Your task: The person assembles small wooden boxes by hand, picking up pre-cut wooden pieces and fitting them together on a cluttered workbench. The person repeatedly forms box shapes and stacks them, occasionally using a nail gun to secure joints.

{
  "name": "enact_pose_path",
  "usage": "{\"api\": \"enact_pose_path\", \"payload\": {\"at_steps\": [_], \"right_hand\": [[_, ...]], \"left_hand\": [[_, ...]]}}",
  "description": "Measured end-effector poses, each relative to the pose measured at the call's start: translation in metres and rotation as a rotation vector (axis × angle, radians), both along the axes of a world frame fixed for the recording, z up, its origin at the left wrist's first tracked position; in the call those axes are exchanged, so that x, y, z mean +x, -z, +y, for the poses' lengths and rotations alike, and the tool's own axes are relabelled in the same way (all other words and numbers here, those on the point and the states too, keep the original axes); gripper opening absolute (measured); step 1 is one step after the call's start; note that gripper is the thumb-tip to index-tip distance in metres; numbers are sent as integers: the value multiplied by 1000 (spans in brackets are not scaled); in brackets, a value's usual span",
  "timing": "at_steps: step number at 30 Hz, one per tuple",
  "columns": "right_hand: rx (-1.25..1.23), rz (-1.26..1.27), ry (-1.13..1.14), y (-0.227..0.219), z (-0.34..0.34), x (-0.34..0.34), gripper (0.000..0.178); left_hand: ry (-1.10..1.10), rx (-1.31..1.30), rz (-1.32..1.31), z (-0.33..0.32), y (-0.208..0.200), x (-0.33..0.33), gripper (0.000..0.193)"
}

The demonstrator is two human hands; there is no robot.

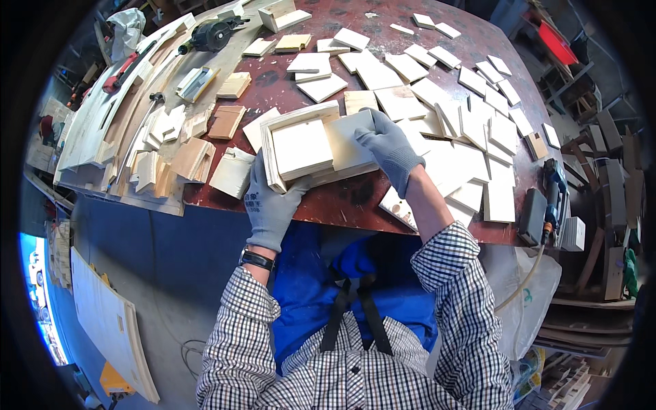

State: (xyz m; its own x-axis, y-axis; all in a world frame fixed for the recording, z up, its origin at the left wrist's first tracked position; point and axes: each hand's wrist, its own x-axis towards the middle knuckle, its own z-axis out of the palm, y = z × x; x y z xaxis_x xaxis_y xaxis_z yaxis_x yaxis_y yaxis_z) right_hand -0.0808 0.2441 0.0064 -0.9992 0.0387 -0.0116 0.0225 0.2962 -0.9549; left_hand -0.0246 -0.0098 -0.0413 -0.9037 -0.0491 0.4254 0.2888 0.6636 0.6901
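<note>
1. Shallow wooden box (298,114) held tilted above the near edge of the dark red table (263,89), between both gloved hands. A pale inner board (301,147) is seen within its raised rim.
2. Left hand (270,212): box gripped at its lower left corner from below, palm turned up. The fingers are mostly hidden beneath, so their exact spread cannot be told.
3. Right hand (389,143): fingers curled in, thumb and fingertips drawn together on a flat grey-white piece (346,137) lying across the right part of the box. Whether this piece is loose or joined to the box cannot be told.
4. Handling, as judged: box light and stiff, easily borne by one hand; little bending expected. Layered edges are shown on the rim, so splinters or chipped corners may be met if it is knocked.
5. Bare wood should not be slippery under glove fabric. Dust, if present, could lessen the grip.
6. Best hold, as judged: outer walls near the corners, with the base supported. The flat piece is better pinched by its edge; pressure on the middle of thin wood is best avoided.
7. Loose wooden pieces (383,72) are spread beyond the box; knocks against them are possible.
</note>
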Motion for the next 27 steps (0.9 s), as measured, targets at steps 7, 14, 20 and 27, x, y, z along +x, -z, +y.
{"api": "enact_pose_path", "payload": {"at_steps": [7,14,20,27], "right_hand": [[-253,74,72,4,0,6,51],[-35,135,157,-21,8,6,33],[-253,108,88,-68,-23,23,33],[502,2,188,-44,-80,6,57]], "left_hand": [[-11,-60,54,3,-5,1,98],[-14,-86,21,3,-8,3,99],[-19,-83,39,2,-4,3,96],[18,-73,85,1,-5,1,92]]}}
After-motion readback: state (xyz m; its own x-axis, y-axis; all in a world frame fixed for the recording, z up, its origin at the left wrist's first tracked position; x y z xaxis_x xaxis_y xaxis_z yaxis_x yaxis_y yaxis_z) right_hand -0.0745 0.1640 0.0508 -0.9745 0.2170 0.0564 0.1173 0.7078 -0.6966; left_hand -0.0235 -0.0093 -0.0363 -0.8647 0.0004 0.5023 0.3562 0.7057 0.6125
